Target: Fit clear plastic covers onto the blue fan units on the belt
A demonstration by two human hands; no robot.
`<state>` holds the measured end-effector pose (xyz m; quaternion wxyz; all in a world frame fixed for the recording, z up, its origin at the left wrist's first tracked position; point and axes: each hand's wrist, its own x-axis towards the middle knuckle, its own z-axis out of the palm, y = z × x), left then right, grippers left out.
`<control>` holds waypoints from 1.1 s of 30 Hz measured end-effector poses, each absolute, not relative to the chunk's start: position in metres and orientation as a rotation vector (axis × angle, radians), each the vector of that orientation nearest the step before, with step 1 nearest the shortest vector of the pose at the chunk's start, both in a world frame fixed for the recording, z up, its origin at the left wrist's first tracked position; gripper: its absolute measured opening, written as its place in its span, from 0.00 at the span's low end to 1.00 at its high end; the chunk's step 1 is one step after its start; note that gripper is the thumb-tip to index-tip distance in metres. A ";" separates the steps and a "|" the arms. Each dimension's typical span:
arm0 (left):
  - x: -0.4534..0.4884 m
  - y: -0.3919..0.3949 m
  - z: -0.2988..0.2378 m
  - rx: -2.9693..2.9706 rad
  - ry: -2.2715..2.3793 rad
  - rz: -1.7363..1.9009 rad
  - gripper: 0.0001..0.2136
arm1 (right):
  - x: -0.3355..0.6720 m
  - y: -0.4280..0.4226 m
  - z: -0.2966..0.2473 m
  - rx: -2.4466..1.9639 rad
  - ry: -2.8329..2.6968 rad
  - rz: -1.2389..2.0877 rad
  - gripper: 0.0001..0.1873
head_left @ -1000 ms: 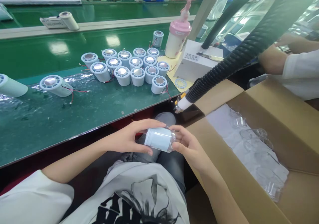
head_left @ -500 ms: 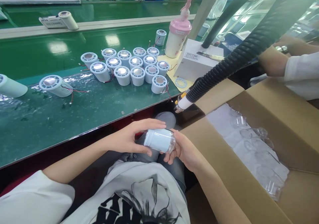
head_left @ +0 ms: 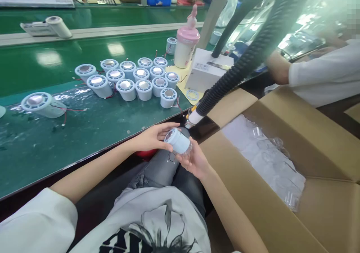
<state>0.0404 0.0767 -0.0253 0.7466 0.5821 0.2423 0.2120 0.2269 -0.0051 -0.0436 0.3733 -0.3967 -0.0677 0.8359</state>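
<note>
Over my lap I hold a light blue cylindrical housing, tilted, its ringed end with a round silver disc facing up and left. A clear plastic cup covers its lower right end. The fingers and thumb of my left hand close about the ringed end. My right hand wraps the end with the clear cup. Thin dark wires hang below the housing. On the bench, several similar light blue housings stand grouped with red and black wires, and another housing lies tilted at the left.
An open cardboard box at my right holds several clear plastic cups on white sheeting. A black ribbed hose crosses above the box corner. A pink-lidded bottle and a white box-shaped unit stand behind. A co-worker's arm is at right.
The housing has turned so its ringed end and silver disc now face up toward me, and wires show beneath it. Both hands have moved slightly up and stay on it. The view has shifted right.
</note>
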 end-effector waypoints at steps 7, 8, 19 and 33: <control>0.077 0.112 -0.036 1.273 0.521 0.406 0.33 | 0.240 0.019 -0.061 -1.004 -0.135 2.090 0.37; 0.077 0.113 -0.035 1.273 0.526 0.406 0.32 | 0.240 0.021 -0.060 -1.004 -0.139 2.097 0.37; 0.023 0.068 -0.003 1.401 0.499 0.292 0.29 | 0.229 -0.011 -0.024 -1.141 -0.518 2.306 0.40; 0.009 0.024 0.018 1.420 0.467 0.488 0.34 | 0.233 -0.053 0.000 -1.037 -1.181 1.560 0.29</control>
